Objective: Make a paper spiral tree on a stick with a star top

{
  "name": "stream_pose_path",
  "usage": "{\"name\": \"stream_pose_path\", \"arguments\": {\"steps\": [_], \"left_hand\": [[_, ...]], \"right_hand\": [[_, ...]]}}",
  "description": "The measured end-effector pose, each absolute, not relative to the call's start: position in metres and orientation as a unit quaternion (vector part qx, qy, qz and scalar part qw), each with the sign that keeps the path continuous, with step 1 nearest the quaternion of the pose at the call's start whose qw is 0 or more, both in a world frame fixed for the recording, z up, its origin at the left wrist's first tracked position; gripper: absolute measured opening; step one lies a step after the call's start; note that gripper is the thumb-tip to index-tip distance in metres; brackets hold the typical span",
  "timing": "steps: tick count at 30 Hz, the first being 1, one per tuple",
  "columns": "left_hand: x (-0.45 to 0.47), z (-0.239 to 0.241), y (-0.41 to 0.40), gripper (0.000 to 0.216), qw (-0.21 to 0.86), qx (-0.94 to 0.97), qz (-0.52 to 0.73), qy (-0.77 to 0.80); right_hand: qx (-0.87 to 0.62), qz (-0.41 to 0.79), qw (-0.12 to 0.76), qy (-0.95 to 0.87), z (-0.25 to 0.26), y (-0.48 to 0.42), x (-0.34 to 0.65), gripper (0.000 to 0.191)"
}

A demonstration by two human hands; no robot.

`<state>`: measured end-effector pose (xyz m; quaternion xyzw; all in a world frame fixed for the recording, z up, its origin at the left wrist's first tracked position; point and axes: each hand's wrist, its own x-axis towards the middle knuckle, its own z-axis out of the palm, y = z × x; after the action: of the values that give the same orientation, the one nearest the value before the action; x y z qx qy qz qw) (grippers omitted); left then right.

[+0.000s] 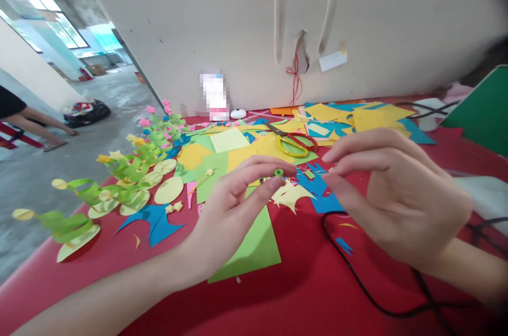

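Between the thumb and forefinger of my left hand (234,206) is a small rolled green paper coil (279,172). My right hand (397,193) is raised to the right of it, fingers bent and thumb slightly apart from them, with nothing visible in its grasp. Under my left hand lies a sheet of green paper (257,246). A pale yellow scrap with pointed cut edges (291,196) rests just behind the coil. Scissors with red and yellow handles (293,152) lie partly spread on the paper pile behind both hands.
Green paper spirals on pale oval bases (79,243) line the table's left edge. Blue (159,225) and yellow (381,116) paper scraps cover the red table (305,293). A black cable (357,285) loops at the right. A lit phone (214,95) leans against the wall. A person's legs (39,127) show far left.
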<state>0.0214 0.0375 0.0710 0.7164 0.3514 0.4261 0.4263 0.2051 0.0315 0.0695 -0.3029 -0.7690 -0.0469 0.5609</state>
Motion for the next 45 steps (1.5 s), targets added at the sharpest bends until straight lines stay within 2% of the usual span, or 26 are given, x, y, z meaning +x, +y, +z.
{"name": "stream_pose_path", "arguments": {"steps": [4,8,10,13,15,16,18,19,24,29,34,45], "left_hand": [[0.022,0.072,0.036,0.017,0.435,0.726,0.407,0.342],[0.022,0.072,0.036,0.017,0.447,0.724,0.400,0.340],[0.022,0.071,0.036,0.017,0.457,0.720,0.396,0.339],[0.023,0.072,0.036,0.018,0.461,0.718,0.393,0.343],[0.024,0.073,0.035,0.019,0.460,0.716,0.391,0.349],[0.024,0.073,0.035,0.020,0.461,0.715,0.391,0.351],[0.024,0.073,0.034,0.021,0.463,0.712,0.392,0.353],[0.024,0.073,0.034,0.021,0.465,0.710,0.392,0.354],[0.026,0.067,0.033,0.022,0.516,0.662,0.408,0.360],[0.028,0.063,0.034,0.022,0.605,0.590,0.407,0.348],[0.029,0.061,0.035,0.022,0.643,0.549,0.420,0.331],[0.031,0.062,0.032,0.020,0.648,0.554,0.408,0.325]], "right_hand": [[-0.313,0.070,0.584,-0.746,0.062,0.034,0.209,0.016],[-0.358,0.167,0.548,-0.737,0.058,0.037,0.210,0.010],[-0.390,0.151,0.515,-0.748,0.059,0.039,0.210,0.015],[-0.419,0.052,0.485,-0.766,0.060,0.045,0.210,0.033],[-0.430,0.032,0.468,-0.771,0.060,0.049,0.210,0.019],[-0.434,0.038,0.460,-0.774,0.060,0.051,0.211,0.018],[-0.432,0.044,0.448,-0.782,0.061,0.052,0.211,0.049],[-0.427,0.041,0.447,-0.785,0.061,0.052,0.210,0.054],[-0.396,0.013,0.470,-0.789,0.068,0.041,0.207,0.031],[-0.346,-0.034,0.458,-0.819,0.073,0.037,0.203,0.028],[-0.322,-0.043,0.444,-0.835,0.070,0.040,0.201,0.013],[-0.320,-0.040,0.457,-0.829,0.068,0.034,0.199,0.013]]}}
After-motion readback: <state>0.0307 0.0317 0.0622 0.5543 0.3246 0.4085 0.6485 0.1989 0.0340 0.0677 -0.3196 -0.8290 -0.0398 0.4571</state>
